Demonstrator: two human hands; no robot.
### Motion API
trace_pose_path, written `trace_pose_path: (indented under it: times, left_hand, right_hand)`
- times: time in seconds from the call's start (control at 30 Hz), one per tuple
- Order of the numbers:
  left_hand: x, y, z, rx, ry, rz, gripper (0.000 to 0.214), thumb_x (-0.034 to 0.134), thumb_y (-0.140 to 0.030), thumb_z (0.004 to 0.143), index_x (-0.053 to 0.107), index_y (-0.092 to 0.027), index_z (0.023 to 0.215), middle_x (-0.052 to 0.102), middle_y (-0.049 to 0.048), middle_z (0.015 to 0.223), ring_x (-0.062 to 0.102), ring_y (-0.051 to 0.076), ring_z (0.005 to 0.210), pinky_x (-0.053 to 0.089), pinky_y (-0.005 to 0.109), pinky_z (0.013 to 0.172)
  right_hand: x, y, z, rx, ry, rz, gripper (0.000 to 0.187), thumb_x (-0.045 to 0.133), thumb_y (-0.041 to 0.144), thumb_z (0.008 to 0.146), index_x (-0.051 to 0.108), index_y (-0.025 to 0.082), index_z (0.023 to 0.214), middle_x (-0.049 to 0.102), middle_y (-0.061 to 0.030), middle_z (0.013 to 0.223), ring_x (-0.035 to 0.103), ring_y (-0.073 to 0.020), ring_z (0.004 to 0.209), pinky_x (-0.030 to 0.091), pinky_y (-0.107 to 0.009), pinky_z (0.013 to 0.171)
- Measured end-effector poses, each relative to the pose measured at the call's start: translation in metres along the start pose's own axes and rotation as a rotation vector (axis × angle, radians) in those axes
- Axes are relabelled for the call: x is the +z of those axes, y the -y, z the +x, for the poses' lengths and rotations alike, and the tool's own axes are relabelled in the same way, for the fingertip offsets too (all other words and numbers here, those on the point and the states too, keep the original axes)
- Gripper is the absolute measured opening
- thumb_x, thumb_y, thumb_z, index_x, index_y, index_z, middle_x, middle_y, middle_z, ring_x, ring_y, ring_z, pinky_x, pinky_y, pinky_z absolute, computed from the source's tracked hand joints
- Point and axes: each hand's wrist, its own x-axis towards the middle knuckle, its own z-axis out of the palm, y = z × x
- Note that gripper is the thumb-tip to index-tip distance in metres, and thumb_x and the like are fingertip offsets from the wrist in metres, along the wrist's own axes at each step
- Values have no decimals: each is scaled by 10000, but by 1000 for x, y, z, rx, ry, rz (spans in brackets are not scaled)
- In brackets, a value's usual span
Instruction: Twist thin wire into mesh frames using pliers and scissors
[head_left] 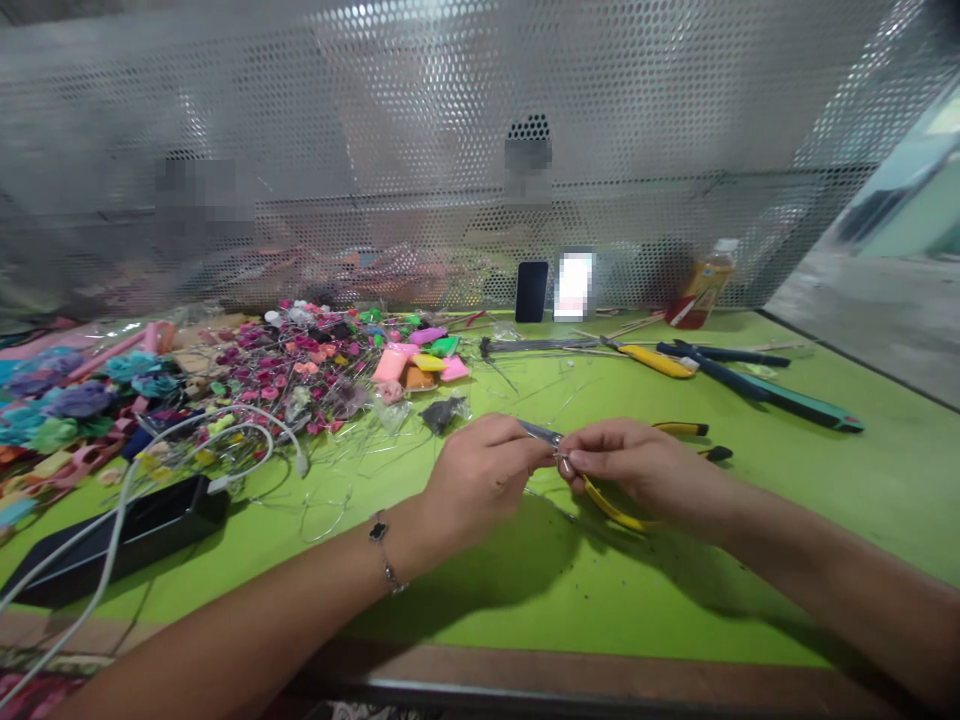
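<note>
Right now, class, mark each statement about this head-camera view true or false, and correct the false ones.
The left wrist wears a bracelet with a black charm. True.
The right hand grips yellow-handled pliers. True.
The bottle stands left of the black phone. False: it stands right of it.
The left hand holds teal-handled pliers. False: those lie on the green bench, right of the hands.

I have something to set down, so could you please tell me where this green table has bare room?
The widest bare green patch lies right of the right hand, below the green-handled pliers. The left end is crowded with fabric flowers and wired pink blooms.
</note>
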Motion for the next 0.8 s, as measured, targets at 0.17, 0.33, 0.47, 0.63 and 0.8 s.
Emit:
trace_pose_path:
  times: [0.17,0.33,0.47,0.63,0.8]
  left_hand:
    - [-3,-4,6,-411,26,-234,94,735,-165,923,812,-195,879,769,35,759,690,152,675,557,272,651]
    - [-3,-8,8,-504,83,-328,99,759,-144,890,817,-194,828,755,30,743,679,154,694,537,275,671]
    - [-5,-11,10,-546,122,-403,101,752,-142,875,817,-185,811,742,31,739,655,146,672,509,258,626]
    - [-5,-10,15,-806,229,-652,139,721,-164,862,774,-165,734,711,4,684,623,123,584,514,244,583]
    - [-3,-4,15,-877,267,-686,124,728,-196,838,768,-168,724,683,-8,638,619,121,574,505,235,574]
  right_hand:
    - [3,0,-2,-282,-168,-399,223,713,419,922,792,241,1031,809,-94,1019,735,-268,930,567,-416,838]
    - [5,-9,-1,-743,-349,-785,109,696,275,980,793,228,992,818,-86,898,739,-241,808,560,-391,753]
    - [-3,-12,2,-874,-288,-879,122,657,221,996,774,238,966,803,-75,854,711,-237,744,542,-409,712]
    - [-8,-6,-3,-779,-246,-964,120,721,343,970,796,272,1031,822,-95,987,754,-260,858,612,-436,799]
    - [-6,-8,-7,-763,-228,-1006,178,631,237,1002,790,276,1072,825,-96,1023,772,-263,880,634,-434,808]
